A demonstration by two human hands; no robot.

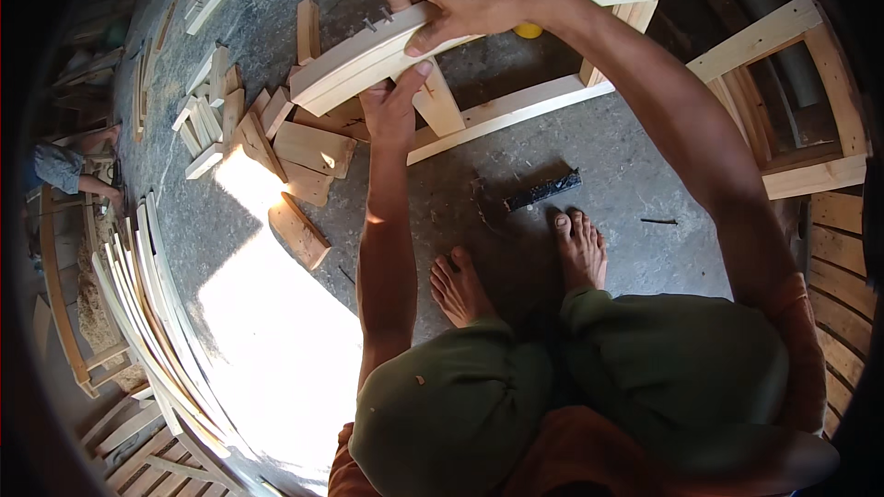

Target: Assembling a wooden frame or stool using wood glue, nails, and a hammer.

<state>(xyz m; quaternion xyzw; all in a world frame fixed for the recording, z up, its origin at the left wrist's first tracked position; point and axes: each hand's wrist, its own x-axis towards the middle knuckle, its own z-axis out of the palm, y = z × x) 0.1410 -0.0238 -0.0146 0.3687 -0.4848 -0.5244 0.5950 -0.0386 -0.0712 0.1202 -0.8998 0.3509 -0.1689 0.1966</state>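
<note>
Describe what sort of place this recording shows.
Most likely a woodworking or furniture-making workshop: cut wooden blocks litter the concrete floor, curved slats lie stacked, and a hammer rests beside a part-built wooden frame.

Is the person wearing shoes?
No, both feet are bare on the grey floor, toes showing, beside a dark tool.

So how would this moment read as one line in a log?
right hand: grips curved wooden slat from above | left hand: supports slat's underside | hammer: on floor by feet | wood offcuts: left
</note>
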